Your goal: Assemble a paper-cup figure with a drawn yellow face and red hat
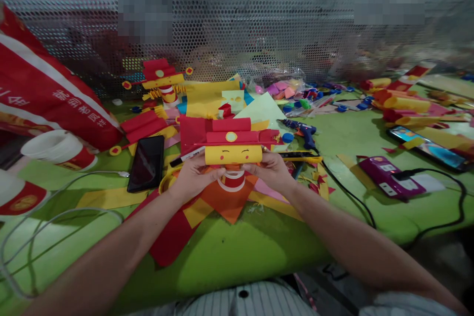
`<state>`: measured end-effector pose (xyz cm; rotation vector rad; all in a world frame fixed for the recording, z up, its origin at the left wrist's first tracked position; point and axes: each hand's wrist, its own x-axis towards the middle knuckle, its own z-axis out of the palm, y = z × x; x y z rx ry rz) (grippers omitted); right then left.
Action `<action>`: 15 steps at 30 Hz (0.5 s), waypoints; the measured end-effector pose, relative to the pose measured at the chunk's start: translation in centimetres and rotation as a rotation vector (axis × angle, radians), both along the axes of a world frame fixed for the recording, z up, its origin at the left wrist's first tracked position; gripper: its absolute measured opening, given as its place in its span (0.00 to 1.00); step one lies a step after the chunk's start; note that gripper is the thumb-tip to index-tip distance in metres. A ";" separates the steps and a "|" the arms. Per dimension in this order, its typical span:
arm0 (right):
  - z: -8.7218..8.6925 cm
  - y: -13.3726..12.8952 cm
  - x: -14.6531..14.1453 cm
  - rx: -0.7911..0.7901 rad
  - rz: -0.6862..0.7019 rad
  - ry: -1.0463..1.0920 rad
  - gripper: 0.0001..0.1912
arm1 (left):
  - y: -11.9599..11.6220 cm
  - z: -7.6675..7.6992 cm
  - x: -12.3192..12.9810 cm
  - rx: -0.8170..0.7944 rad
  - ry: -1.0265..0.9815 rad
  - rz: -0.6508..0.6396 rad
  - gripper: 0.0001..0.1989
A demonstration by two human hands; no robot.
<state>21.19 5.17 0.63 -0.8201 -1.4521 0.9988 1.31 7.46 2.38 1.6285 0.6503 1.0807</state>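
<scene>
Between my two hands, near the middle of the view, is a paper craft figure (233,154). Its head is a yellow roll with a drawn smiling face, topped by a red paper hat with a round pale badge. Below the head shows a red and white paper cup (233,181). My left hand (195,173) grips the head's left end, thumb underneath. On the right end my right hand (271,170) has the same hold, its thumb also below the face. Under the figure lie an orange paper sheet (233,210) and red paper (168,239).
A similar finished-looking figure (163,79) stands at the back left. A black phone (147,164) and paper cups (61,150) are on the left. To the right lie a blue glue gun (304,131) with its cord, a purple power strip (392,177) and another phone (427,148).
</scene>
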 end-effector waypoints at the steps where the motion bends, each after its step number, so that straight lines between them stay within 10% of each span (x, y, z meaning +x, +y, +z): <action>1: 0.0 0.0 0.0 0.003 -0.003 -0.005 0.08 | -0.1 0.0 0.0 -0.021 -0.002 0.009 0.14; 15: 0.7 -0.1 0.0 0.162 0.027 -0.105 0.06 | 0.1 -0.2 -0.5 0.187 0.174 0.025 0.13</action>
